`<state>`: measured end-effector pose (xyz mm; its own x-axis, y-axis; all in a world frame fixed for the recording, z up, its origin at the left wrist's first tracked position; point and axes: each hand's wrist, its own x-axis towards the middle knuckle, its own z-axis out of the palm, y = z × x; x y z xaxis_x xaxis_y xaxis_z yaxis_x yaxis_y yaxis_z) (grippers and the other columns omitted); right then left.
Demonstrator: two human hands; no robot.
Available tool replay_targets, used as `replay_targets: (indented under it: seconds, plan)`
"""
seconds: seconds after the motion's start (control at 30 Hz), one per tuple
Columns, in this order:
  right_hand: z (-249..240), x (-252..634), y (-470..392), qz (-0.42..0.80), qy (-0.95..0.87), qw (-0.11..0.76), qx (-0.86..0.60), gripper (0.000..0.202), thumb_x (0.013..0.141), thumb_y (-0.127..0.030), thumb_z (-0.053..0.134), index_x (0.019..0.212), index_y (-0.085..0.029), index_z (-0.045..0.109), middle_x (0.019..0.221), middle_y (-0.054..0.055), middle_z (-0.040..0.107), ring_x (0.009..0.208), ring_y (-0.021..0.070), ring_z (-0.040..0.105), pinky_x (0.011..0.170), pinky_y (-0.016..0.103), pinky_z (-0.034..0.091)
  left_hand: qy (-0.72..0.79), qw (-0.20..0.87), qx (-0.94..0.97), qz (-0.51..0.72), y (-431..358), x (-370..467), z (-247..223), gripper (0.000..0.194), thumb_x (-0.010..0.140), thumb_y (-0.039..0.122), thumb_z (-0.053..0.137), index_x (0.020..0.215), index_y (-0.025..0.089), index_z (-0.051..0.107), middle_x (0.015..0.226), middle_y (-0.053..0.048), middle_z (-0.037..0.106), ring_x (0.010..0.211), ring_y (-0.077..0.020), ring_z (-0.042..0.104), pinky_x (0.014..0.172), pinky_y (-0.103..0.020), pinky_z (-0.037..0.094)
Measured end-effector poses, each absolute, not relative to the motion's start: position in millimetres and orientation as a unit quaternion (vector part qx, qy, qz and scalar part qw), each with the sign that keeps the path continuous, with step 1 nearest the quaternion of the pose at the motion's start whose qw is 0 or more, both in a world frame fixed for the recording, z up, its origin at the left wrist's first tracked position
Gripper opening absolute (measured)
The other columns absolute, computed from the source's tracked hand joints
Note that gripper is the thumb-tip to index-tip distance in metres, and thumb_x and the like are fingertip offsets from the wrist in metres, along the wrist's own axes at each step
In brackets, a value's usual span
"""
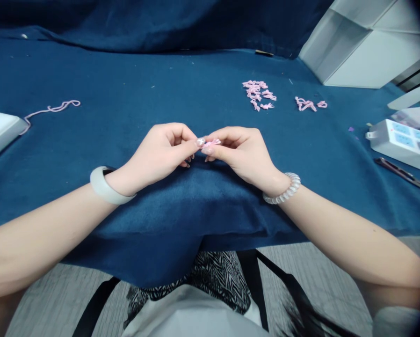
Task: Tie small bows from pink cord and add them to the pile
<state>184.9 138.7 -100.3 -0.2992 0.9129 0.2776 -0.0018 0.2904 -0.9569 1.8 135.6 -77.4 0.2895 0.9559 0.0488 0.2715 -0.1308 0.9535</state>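
Observation:
Between my fingertips, just above the front part of the blue-covered table, is a small piece of knotted pink cord. My left hand pinches its left end with thumb and index finger. From the other side, my right hand pinches the same cord, a short loop of it showing above the thumb. Fingers cover most of the piece, so its full shape is hidden. Farther back lies a pile of similar pink knotted cords, with a smaller group of pink cords to its right.
A long pink strand runs out from a white box at the left. On the right lie thread snips beside a white case with blue labels. White shelving stands at the back right. Blue cloth covers the table.

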Motion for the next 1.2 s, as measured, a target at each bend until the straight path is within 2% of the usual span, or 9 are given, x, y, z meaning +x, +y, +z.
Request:
replay_targets:
  seconds: [0.17, 0.33, 0.47, 0.53, 0.7, 0.87, 1.2]
  plan:
    - [-100.5, 185.9, 139.7, 0.466, -0.642, 0.488, -0.364, 0.025, 0.076, -0.041, 0.077, 0.083, -0.017, 0.077, 0.081, 0.003, 0.075, 0.064, 0.0101, 0.064, 0.063, 0.024, 0.057, 0.465, 0.464, 0.655, 0.373, 136.2, 2.0, -78.7, 0.029, 0.080, 0.040, 0.072, 0.072, 0.015, 0.060, 0.065, -0.001, 0.061, 0.057, -0.0102, 0.058, 0.054, -0.019, 0.050]
    - [-103.0, 186.0, 140.8, 0.482, -0.621, 0.497, -0.367, 0.021, 0.075, -0.034, 0.079, 0.086, -0.017, 0.077, 0.083, 0.002, 0.075, 0.068, 0.0105, 0.065, 0.065, 0.024, 0.057, 0.472, 0.476, 0.646, 0.364, 138.3, 2.5, -81.8, 0.027, 0.083, 0.040, 0.068, 0.076, 0.015, 0.060, 0.074, -0.004, 0.063, 0.066, -0.0121, 0.061, 0.055, -0.019, 0.053]
    - [-102.8, 185.9, 141.6, 0.489, -0.617, 0.489, -0.375, 0.020, 0.077, -0.033, 0.076, 0.088, -0.016, 0.076, 0.085, 0.003, 0.075, 0.068, 0.0108, 0.065, 0.067, 0.026, 0.057, 0.479, 0.487, 0.621, 0.384, 138.1, 2.9, -82.4, 0.029, 0.088, 0.044, 0.061, 0.089, 0.016, 0.064, 0.083, -0.005, 0.066, 0.070, -0.0126, 0.062, 0.056, -0.020, 0.054]
    - [-102.6, 185.7, 142.2, 0.488, -0.621, 0.486, -0.374, 0.022, 0.078, -0.036, 0.076, 0.086, -0.015, 0.076, 0.085, 0.004, 0.074, 0.067, 0.0107, 0.064, 0.066, 0.026, 0.056, 0.471, 0.477, 0.632, 0.389, 137.1, 2.8, -82.0, 0.032, 0.086, 0.047, 0.064, 0.094, 0.016, 0.066, 0.085, -0.006, 0.067, 0.072, -0.0130, 0.063, 0.055, -0.019, 0.053]
    - [-101.8, 184.4, 141.9, 0.481, -0.624, 0.488, -0.375, 0.027, 0.073, -0.041, 0.078, 0.079, -0.015, 0.074, 0.075, 0.003, 0.072, 0.065, 0.0106, 0.062, 0.061, 0.024, 0.054, 0.467, 0.456, 0.671, 0.352, 134.8, 3.3, -81.2, 0.034, 0.078, 0.046, 0.074, 0.085, 0.013, 0.068, 0.076, -0.005, 0.066, 0.063, -0.0110, 0.060, 0.053, -0.018, 0.051]
    - [-101.4, 182.6, 141.0, 0.495, -0.615, 0.491, -0.370, 0.028, 0.072, -0.040, 0.080, 0.077, -0.014, 0.072, 0.072, 0.002, 0.070, 0.064, 0.0100, 0.061, 0.059, 0.023, 0.052, 0.468, 0.466, 0.667, 0.345, 134.8, 3.7, -82.0, 0.032, 0.079, 0.044, 0.073, 0.078, 0.013, 0.067, 0.070, -0.004, 0.065, 0.057, -0.0095, 0.058, 0.051, -0.018, 0.050]
    - [-102.0, 182.7, 142.6, 0.490, -0.632, 0.471, -0.371, 0.031, 0.075, -0.043, 0.077, 0.076, -0.014, 0.067, 0.072, 0.001, 0.066, 0.063, 0.0098, 0.057, 0.060, 0.024, 0.050, 0.461, 0.485, 0.642, 0.374, 135.1, 4.5, -83.1, 0.021, 0.084, 0.032, 0.065, 0.075, 0.014, 0.064, 0.074, -0.005, 0.067, 0.060, -0.0103, 0.061, 0.052, -0.017, 0.051]
